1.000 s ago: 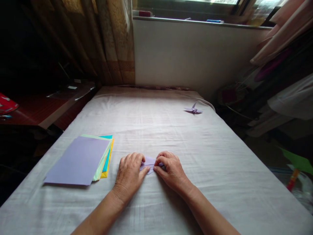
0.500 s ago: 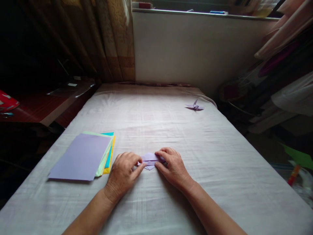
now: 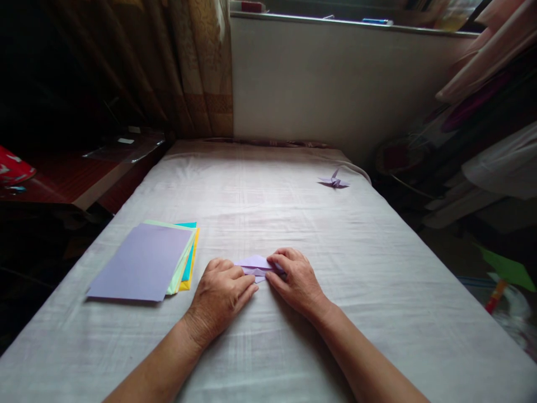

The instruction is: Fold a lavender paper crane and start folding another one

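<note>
A small, partly folded lilac paper point(image 3: 255, 264) lies on the white cloth of the table point(image 3: 293, 224) near the front middle. My left hand point(image 3: 220, 294) rests on its left end, fingers curled and pressing down. My right hand point(image 3: 296, 280) pinches its right end with bent fingers. Most of the paper is hidden under the two hands. A finished lilac paper crane point(image 3: 333, 181) sits far back on the right of the cloth.
A stack of coloured sheets point(image 3: 145, 260), lilac on top with green, blue and yellow below, lies to the left of my hands. A dark wooden desk point(image 3: 62, 184) stands at the left, a curtain point(image 3: 197, 67) behind, clothes and clutter point(image 3: 482, 140) at the right.
Both hands shifted slightly on the lilac paper. My left hand drew back, then closed in again over the paper's left end. The view tilted down a little.
</note>
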`<move>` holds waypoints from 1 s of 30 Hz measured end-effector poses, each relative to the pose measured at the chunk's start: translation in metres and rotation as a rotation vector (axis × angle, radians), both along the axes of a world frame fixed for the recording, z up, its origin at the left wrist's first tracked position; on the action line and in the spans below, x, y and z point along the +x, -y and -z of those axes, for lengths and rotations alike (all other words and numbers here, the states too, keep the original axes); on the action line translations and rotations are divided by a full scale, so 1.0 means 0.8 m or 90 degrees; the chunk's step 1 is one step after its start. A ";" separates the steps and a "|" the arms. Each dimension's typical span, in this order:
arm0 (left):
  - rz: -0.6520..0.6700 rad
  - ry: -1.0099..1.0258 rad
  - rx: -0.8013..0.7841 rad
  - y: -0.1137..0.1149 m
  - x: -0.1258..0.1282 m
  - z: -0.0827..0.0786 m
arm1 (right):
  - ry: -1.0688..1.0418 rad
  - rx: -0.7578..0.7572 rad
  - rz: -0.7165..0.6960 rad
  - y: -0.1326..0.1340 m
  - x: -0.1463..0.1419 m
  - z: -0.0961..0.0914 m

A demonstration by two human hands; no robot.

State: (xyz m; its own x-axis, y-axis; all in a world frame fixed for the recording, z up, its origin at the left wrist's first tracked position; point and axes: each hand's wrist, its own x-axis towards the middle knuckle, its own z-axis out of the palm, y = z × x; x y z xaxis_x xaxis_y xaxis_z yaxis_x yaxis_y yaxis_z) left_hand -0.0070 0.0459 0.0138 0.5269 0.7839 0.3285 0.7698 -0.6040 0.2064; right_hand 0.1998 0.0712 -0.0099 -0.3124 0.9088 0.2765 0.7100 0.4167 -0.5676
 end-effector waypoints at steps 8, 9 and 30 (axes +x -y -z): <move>-0.027 -0.020 0.011 -0.002 -0.004 -0.001 | 0.032 0.020 0.026 0.002 0.003 -0.004; -0.035 -0.014 0.015 -0.002 -0.004 0.000 | 0.031 0.020 0.028 0.002 0.003 -0.005; -0.111 0.051 -0.011 0.002 0.009 0.014 | -0.009 0.058 0.015 0.006 -0.001 0.000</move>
